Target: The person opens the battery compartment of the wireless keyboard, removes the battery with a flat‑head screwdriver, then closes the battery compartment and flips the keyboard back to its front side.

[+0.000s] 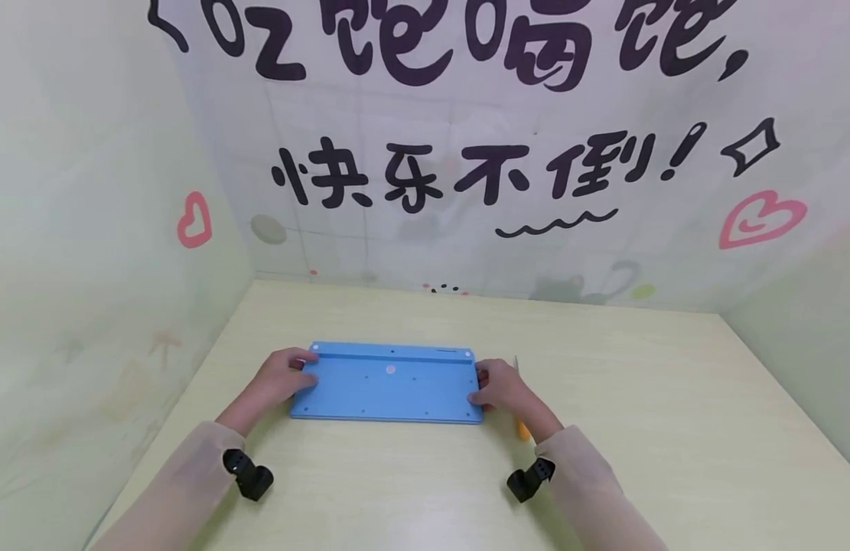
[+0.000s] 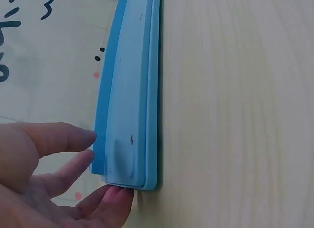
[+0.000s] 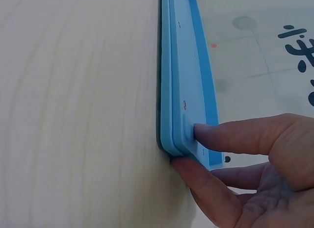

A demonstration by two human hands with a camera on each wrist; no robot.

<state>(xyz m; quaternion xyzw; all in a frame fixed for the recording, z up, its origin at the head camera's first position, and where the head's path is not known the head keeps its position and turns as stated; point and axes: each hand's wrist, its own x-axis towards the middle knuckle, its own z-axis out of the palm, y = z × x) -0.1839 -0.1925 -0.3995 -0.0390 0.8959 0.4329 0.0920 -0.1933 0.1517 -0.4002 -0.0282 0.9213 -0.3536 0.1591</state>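
Observation:
A blue keyboard [image 1: 390,394] lies underside up on the table, its raised bar along the far edge and small screw holes showing. At its left end my left hand [image 1: 280,377] grips the edge. In the left wrist view, that thumb [image 2: 73,137] reaches the raised bar while other fingertips touch the end of the case. My right hand [image 1: 499,385] holds the opposite end. Its thumb [image 3: 235,135] lies on the underside panel and its fingers curl against the edge, as the right wrist view shows. The keys face down, hidden.
Partly behind the right forearm lies a thin tool with an orange handle [image 1: 523,431], probably a screwdriver. The pale wooden table [image 1: 638,398] meets a printed back wall [image 1: 397,252] and side walls. Each wrist wears a small black camera [image 1: 255,478].

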